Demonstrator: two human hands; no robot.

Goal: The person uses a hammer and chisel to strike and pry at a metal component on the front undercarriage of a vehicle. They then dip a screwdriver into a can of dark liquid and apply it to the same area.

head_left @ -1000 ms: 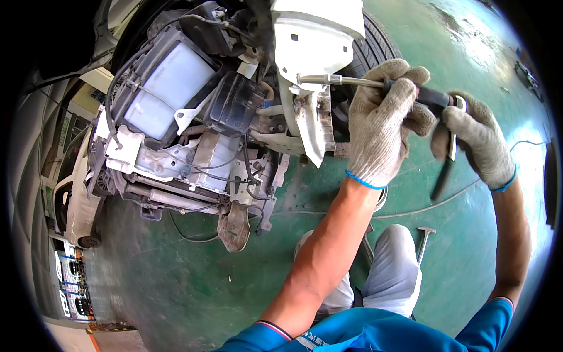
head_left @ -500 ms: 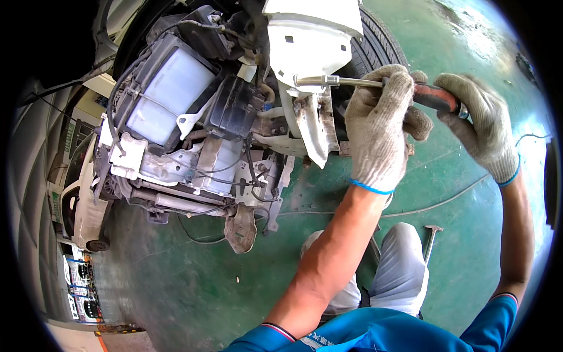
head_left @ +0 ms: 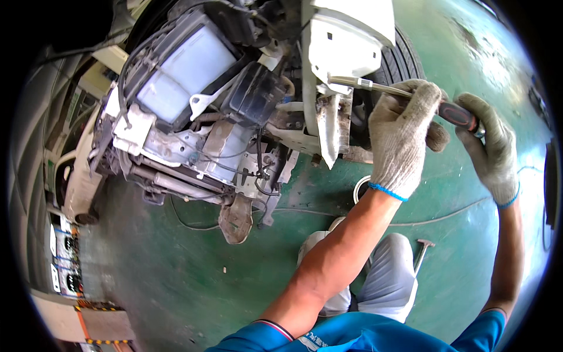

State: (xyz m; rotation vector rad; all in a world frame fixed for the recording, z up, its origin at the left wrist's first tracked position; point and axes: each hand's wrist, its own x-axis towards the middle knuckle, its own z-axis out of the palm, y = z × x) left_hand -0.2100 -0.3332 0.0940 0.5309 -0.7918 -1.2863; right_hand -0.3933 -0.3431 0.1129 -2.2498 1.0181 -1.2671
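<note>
A long-shafted socket driver [head_left: 400, 91] with a red-and-black handle lies across both my gloved hands. My left hand [head_left: 402, 132], in a white knit glove, is closed around the shaft near the handle. At the butt of the handle, my right hand [head_left: 489, 141] holds the end between thumb and fingers; a metal end piece shows there. The socket tip points left and meets the white body panel [head_left: 343, 50] near its lower corner, just above a bent, torn metal flange [head_left: 330, 126]. What the socket sits on is too small to make out.
The stripped car front has a black box [head_left: 252, 94], a pale rectangular part [head_left: 187, 64] and loose wiring. A tyre [head_left: 402, 58] stands behind the panel. On the green floor are a hammer [head_left: 423, 252] and a cable [head_left: 434, 220]. Another car [head_left: 79, 182] is at left.
The view has shifted, so the car front sits further right and turned slightly. Both hands keep their hold on the socket driver, whose tip stays at the panel's lower corner.
</note>
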